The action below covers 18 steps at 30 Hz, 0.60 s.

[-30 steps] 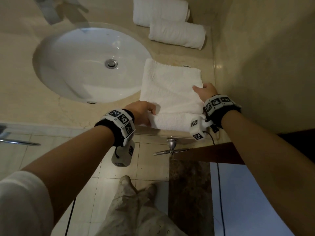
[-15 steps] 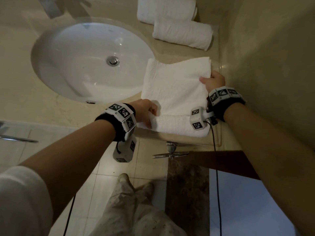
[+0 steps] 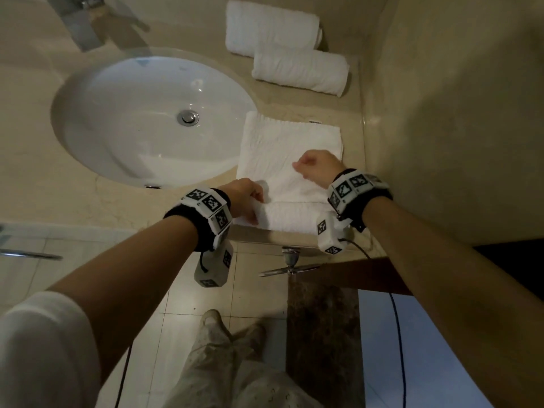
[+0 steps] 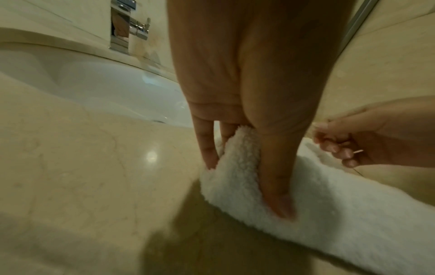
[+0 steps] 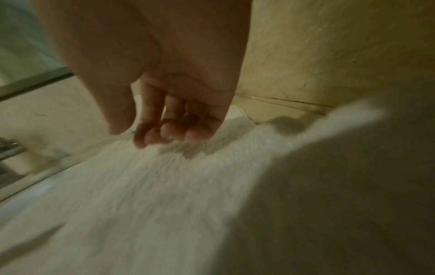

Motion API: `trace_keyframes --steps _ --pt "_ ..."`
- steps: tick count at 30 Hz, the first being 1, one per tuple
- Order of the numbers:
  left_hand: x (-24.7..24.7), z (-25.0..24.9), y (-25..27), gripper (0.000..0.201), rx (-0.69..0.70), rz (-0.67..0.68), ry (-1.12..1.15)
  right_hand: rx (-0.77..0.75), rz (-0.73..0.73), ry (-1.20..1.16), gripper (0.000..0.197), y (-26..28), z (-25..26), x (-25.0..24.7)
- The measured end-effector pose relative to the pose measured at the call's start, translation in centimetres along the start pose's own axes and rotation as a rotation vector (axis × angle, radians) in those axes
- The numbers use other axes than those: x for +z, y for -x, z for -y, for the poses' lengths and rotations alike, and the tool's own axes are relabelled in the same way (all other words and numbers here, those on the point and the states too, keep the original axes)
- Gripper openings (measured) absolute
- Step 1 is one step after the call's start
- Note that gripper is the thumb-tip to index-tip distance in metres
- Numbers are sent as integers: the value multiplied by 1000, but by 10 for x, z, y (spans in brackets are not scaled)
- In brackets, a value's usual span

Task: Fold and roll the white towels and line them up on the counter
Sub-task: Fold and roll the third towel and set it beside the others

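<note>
- Pulled back from the towel's far right edge since half a second ago: right hand point(image 3: 316, 167), now above the middle of the flat towel point(image 3: 290, 156), lower right of centre in the head view.
- Curled loosely, fingertips point(image 5: 162, 137) bunched over the terry pile; holding nothing that shows, contact with the cloth not clear through the blur.
- Clamped as before on the left end of the rolled near edge: left hand point(image 3: 245, 198), thumb point(image 4: 277, 182) in front of the roll, fingers point(image 4: 207, 148) tucked behind it.
- Spread on the beige counter point(image 3: 123, 207) just right of the sink point(image 3: 97, 119), near edge rolled along the counter's front lip.
- Lying side by side, touching, in the upper middle of the frame: two finished rolls point(image 3: 300, 72), well apart from the flat towel.
</note>
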<state>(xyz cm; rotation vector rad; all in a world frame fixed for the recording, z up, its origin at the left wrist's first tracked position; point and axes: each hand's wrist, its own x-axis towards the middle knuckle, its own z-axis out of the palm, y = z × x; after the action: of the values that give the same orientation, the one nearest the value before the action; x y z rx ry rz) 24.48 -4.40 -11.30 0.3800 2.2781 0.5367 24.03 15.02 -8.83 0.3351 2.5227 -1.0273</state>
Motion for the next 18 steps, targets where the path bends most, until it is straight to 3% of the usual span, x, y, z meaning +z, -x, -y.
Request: trace_keyframes --steps 3,7,11,16,18 --pt "0 -3 6 43 25 -23 -153 -13 206 83 23 20 -5 18" --pt "-4 -6 13 50 94 -91 -446 -91 152 259 45 40 -12 24" --pt "-6 0 15 45 69 -83 -216 -161 181 641 74 58 -20 28" --pt "-4 5 19 32 17 -131 -14 -265 -19 663 51 72 -33 31" --pt "-5 5 18 35 9 -137 9 -240 0 604 50 77 -35 32"
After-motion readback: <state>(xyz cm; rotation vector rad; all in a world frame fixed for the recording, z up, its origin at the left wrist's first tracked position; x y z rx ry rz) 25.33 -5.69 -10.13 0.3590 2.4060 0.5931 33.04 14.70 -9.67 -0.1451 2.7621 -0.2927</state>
